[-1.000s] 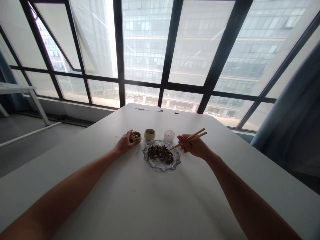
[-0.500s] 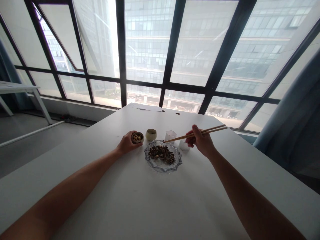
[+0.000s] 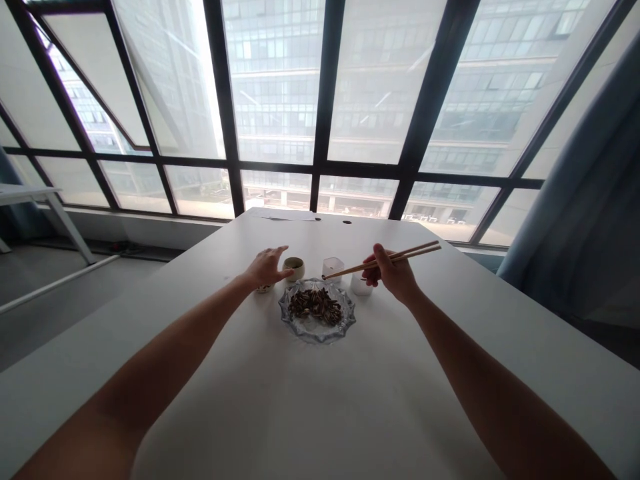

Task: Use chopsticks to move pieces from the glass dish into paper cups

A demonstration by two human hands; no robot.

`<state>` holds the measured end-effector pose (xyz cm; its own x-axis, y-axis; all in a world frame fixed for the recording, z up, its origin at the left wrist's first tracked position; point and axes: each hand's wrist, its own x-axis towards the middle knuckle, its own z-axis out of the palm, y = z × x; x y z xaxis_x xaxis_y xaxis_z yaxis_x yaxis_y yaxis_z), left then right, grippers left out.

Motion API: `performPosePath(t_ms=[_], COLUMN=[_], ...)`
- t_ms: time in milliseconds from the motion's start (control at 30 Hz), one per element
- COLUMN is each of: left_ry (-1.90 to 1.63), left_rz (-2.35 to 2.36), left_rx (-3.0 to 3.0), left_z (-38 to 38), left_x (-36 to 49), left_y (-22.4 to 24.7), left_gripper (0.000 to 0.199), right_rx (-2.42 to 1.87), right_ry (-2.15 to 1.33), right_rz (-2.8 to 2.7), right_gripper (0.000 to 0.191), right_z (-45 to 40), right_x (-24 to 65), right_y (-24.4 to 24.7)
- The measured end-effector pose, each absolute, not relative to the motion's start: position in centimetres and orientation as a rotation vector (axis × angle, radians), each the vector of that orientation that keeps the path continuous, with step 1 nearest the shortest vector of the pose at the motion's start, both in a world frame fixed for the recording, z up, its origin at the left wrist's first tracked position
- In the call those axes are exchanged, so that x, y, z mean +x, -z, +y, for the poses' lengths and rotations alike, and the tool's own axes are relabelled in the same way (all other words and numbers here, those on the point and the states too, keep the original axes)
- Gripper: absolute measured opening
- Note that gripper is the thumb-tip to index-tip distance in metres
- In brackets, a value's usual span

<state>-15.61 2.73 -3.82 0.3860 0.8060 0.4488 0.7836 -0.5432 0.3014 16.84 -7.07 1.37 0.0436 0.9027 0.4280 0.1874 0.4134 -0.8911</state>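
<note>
My left hand (image 3: 269, 268) is open, fingers stretched out and thumb apart, just left of a pale beige cup (image 3: 294, 269). Beneath that hand a second small cup (image 3: 265, 289) is mostly hidden. My right hand (image 3: 393, 272) grips a pair of wooden chopsticks (image 3: 370, 264), their tips pointing left with a small dark bit at the end. Below the tips sits a clear glass dish (image 3: 316, 335) with a scalloped rim, holding dark brown, seed-like pieces (image 3: 315, 305). Two white cups stand behind it, one farther back (image 3: 333, 268) and one by my right hand (image 3: 361, 285).
All of this stands on a white table (image 3: 320, 407). A large window (image 3: 280, 100) with dark frames lies beyond its far edge. A blue-grey curtain (image 3: 565, 220) hangs at the right, and another white table (image 3: 30, 193) is at the left.
My left hand has let go of the small cup of nuts and opened, moving toward the beige cup. The chopsticks stay in my right hand; the whole view has shifted slightly.
</note>
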Motion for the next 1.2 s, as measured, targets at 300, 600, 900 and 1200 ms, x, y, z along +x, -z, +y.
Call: performPosePath(t_ms=[300,600,900,1200], left_ry=[-0.61,-0.773,-0.853,-0.734], left_rz=[1.277,1.081,1.083,1.363], left_rx=[2.688,2.866,2.811,2.584], left_z=[6.1,4.5,4.7,5.4], left_x=[-12.7,-12.4,-11.9,-12.5], left_y=[3.8,3.2,3.0,3.4], left_gripper=[0.096,0.095,0.096,0.1], right_rx=[-0.95,-0.899,-0.948,-1.154], right_ry=[-0.423,-0.357,-0.282,-0.513], right_rz=[-1.645,-1.854,-1.922,-1.796], right_gripper=[0.055,0.049,0.057,0.066], right_z=[-8.6,-4.3,-4.6,-7.2], right_x=[14.2,9.9,10.0,13.9], right_y=[0.1,1.0,-0.7,-2.6])
